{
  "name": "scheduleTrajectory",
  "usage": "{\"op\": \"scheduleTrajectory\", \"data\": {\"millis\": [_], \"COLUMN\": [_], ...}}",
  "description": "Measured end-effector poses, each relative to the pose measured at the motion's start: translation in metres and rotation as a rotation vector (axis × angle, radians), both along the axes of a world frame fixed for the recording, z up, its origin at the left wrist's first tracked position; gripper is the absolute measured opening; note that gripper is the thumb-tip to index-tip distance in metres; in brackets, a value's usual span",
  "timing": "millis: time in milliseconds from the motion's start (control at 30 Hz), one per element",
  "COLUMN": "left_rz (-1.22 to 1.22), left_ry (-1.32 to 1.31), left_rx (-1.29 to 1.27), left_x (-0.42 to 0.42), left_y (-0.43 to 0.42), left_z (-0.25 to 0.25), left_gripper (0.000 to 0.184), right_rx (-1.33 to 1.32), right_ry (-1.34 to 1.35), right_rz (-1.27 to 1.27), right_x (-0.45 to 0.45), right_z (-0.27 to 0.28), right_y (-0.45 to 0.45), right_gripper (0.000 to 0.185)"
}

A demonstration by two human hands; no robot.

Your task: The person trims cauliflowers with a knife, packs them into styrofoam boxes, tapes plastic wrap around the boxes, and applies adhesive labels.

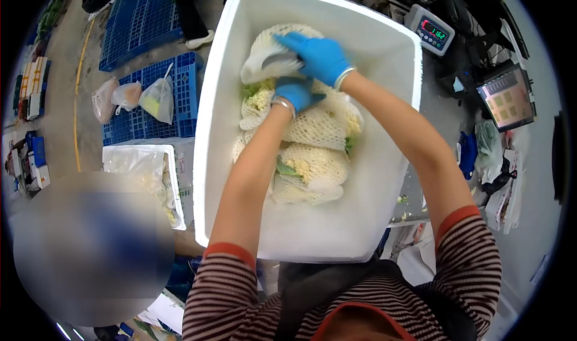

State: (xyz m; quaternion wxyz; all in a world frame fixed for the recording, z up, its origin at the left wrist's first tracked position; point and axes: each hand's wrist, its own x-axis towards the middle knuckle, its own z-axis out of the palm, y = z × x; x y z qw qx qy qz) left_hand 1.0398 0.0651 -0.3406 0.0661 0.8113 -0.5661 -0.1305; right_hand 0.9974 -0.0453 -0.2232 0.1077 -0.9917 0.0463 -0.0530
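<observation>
Several cauliflowers (312, 163) in white foam net sleeves lie inside a large white foam box (231, 178), some with green leaves showing. My right hand (321, 58), in a blue glove, is closed over the edge of the topmost net sleeve (261, 55) at the far end, its index finger stretched along it. Whatever fills that sleeve is mostly hidden. Just below, my left hand (293, 93), also gloved in blue, grips a netted cauliflower (336, 109) in the middle of the pile. Its fingertips are partly hidden near the right hand.
A scale display (434, 34) and a tilted screen (508, 97) stand to the right. On the left, tied plastic bags (159, 100) rest on a blue pallet (186, 82). A smaller white box (177, 187) with a plastic liner adjoins the big one. A person's shoe (200, 39) shows behind.
</observation>
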Motion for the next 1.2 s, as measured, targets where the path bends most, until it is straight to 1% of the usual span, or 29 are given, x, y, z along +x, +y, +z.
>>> {"op": "scheduleTrajectory", "data": {"millis": [33, 67, 100, 133, 167, 200, 233, 333, 367, 433, 467, 500, 533, 567, 600, 633, 667, 733, 800, 833, 867, 900, 933, 1000, 1033, 1067, 1100, 1167, 1200], "left_rz": [-0.059, -0.055, -0.056, -0.061, -0.034, -0.039, -0.042, -0.055, -0.072, -0.103, -0.126, -0.194, -0.253, -0.292, -0.361, -0.380, -0.443, -0.097, -0.033, 0.070, 0.143, 0.066, 0.177, 0.370, 0.411, 0.144, 0.034, 0.167, 0.250], "left_ry": [-0.190, -0.070, 0.051, 0.171, 0.165, 0.161, 0.161, 0.107, 0.093, 0.087, 0.119, 0.060, 0.017, -0.038, -0.071, -0.308, -0.539, 0.344, 0.433, 0.371, 0.407, 0.532, 0.592, 0.739, 0.868, 0.704, 0.577, 0.690, 0.746], "left_rx": [-0.259, -0.106, 0.051, 0.209, -0.038, -0.032, -0.026, -0.193, -0.269, -0.138, -0.111, -0.235, -0.356, -0.353, -0.491, -0.260, -0.035, -0.127, -0.189, 0.031, 0.141, -0.070, -0.081, -0.153, -0.251, -0.407, -0.462, -0.509, -0.523], "left_x": [-0.009, -0.013, -0.016, -0.020, -0.023, -0.024, -0.027, -0.021, -0.023, -0.016, -0.011, -0.007, -0.005, -0.001, 0.004, 0.025, 0.045, 0.008, 0.029, 0.025, -0.024, 0.013, -0.004, -0.082, -0.114, -0.131, -0.181, -0.264, -0.300], "left_y": [0.013, 0.013, 0.012, 0.013, 0.019, 0.018, 0.018, 0.013, 0.016, 0.011, 0.009, 0.008, 0.008, 0.007, 0.009, 0.012, 0.014, -0.001, 0.009, 0.010, 0.005, 0.020, 0.023, 0.019, 0.023, 0.032, 0.025, 0.009, -0.002], "left_z": [-0.009, -0.016, 0.001, 0.009, 0.001, 0.002, 0.001, -0.018, -0.024, -0.028, -0.026, -0.041, -0.045, -0.051, -0.049, -0.100, -0.149, -0.034, -0.065, -0.051, 0.018, -0.030, 0.008, 0.087, 0.108, 0.114, 0.148, 0.199, 0.214], "left_gripper": [0.065, 0.062, 0.060, 0.057, 0.050, 0.047, 0.044, 0.033, 0.030, 0.037, 0.035, 0.030, 0.025, 0.023, 0.022, 0.025, 0.037, 0.042, 0.050, 0.048, 0.044, 0.045, 0.044, 0.045, 0.044, 0.043, 0.043, 0.042, 0.042], "right_rx": [-0.043, -0.085, 0.021, 0.111, 0.199, 0.289, 0.330, 0.374, 0.378, 0.283, 0.220, 0.157, 0.213, 0.237, 0.303, 0.352, 0.504, 0.744, 0.744, 0.800, 0.853, 0.938, 1.033, 1.035, 1.005, 0.893, 0.754, 0.765, 0.787], "right_ry": [0.055, 0.111, -0.045, 0.087, 0.215, 0.344, 0.325, 0.055, 0.121, 0.147, 0.218, 0.285, 0.354, 0.140, 0.185, 0.252, 0.144, -0.080, -0.054, -0.091, -0.132, -0.220, -0.290, -0.176, -0.334, -0.305, -0.556, -0.720, -0.701], "right_rz": [0.021, 0.040, -0.038, -0.100, -0.164, -0.234, -0.335, -0.496, -0.444, -0.377, -0.338, -0.295, -0.301, -0.419, -0.374, -0.368, -0.293, -0.220, -0.263, -0.322, -0.376, -0.478, -0.545, -1.041, -1.192, -1.443, -1.463, -1.646, -1.705], "right_x": [0.012, 0.018, 0.028, 0.034, 0.041, 0.042, 0.045, 0.064, 0.069, 0.078, 0.071, 0.064, 0.036, 0.015, -0.011, -0.037, -0.080, -0.194, -0.315, -0.378, -0.445, -0.509, -0.574, -0.698, -0.762, -0.815, -0.878, -1.006, -1.064], "right_z": [-0.017, -0.035, -0.079, -0.097, -0.109, -0.114, -0.122, -0.153, -0.145, -0.161, -0.150, -0.139, -0.067, -0.049, -0.023, -0.001, 0.027, 0.077, 0.135, 0.144, 0.156, 0.179, 0.226, 0.287, 0.306, 0.322, 0.307, 0.276, 0.255], "right_y": [0.008, 0.016, 0.003, -0.009, -0.023, -0.031, -0.033, -0.010, -0.010, -0.019, -0.018, -0.018, -0.010, -0.005, -0.007, -0.009, -0.011, -0.016, -0.006, -0.002, -0.001, 0.008, -0.007, 0.004, 0.011, 0.026, 0.038, 0.070, 0.083], "right_gripper": [0.077, 0.075, 0.068, 0.065, 0.062, 0.059, 0.047, 0.047, 0.055, 0.049, 0.043, 0.041, 0.046, 0.046, 0.044, 0.038, 0.036, 0.033, 0.033, 0.033, 0.034, 0.033, 0.031, 0.028, 0.029, 0.030, 0.030, 0.033, 0.035]}}
